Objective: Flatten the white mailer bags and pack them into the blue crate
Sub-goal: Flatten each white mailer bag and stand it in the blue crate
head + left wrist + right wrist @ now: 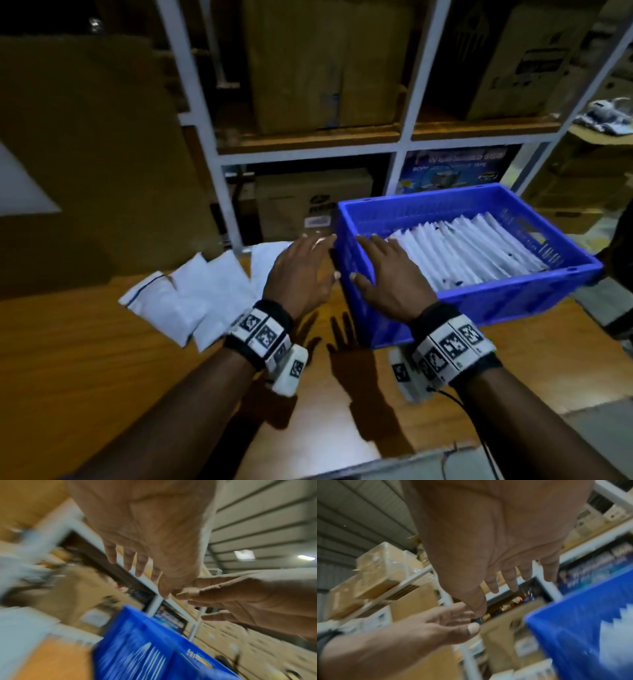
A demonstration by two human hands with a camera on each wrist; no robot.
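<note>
Both hands hovered palm-down above the wooden table [85, 359], fingers straight and spread, each grip apart and holding nothing: the left hand [301, 274] just left of the blue crate [479, 301], the right hand [390, 277] over the crate's near-left corner. Inside the crate a row of flattened white mailer bags [469, 246] lay overlapping. A loose pile of mailer bags [191, 294] lay on the table left of the left hand, near the shelving [400, 147] stacked with cardboard boxes [322, 65].
</note>
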